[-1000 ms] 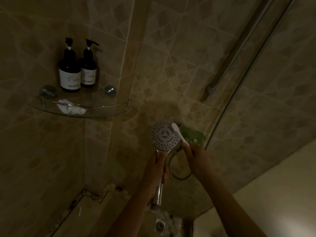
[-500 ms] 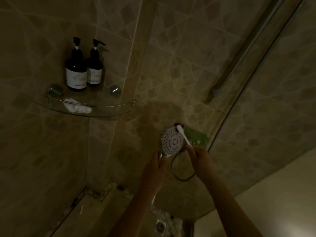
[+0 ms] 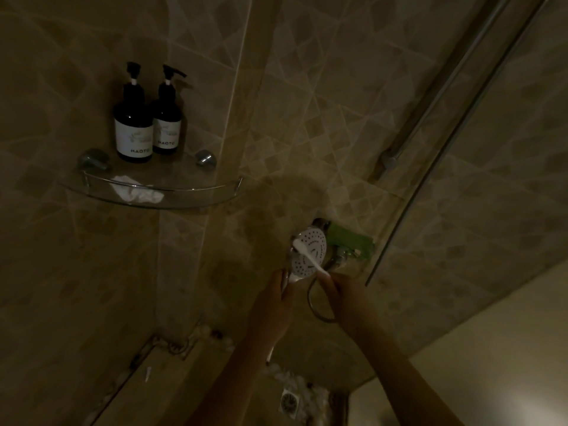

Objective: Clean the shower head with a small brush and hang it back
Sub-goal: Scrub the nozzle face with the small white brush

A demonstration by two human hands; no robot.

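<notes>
Brush (image 3: 309, 257) lay slanted across the shower head (image 3: 316, 244), bristles up-left, its handle pinched in the right hand (image 3: 342, 295). The left hand (image 3: 272, 305) gripped the head's handle below, spray face toward the camera, near the wall (image 3: 307, 118).

Standing in here, all I can see of the person is two arms and two hands. The left hand (image 3: 272, 302) and the right hand (image 3: 344, 295) are bare, as are the wrists behind them. The left forearm (image 3: 233, 373) is bare along all that shows of it, down to the lower edge of the view. The right forearm (image 3: 408, 373) is bare likewise, long and slim, widening gradually from a narrow wrist. The light is low, so both arms read as smooth, shadowed shapes. Knuckles and nails are too dim to make out. Whether a sleeve begins higher up cannot be told.
</notes>
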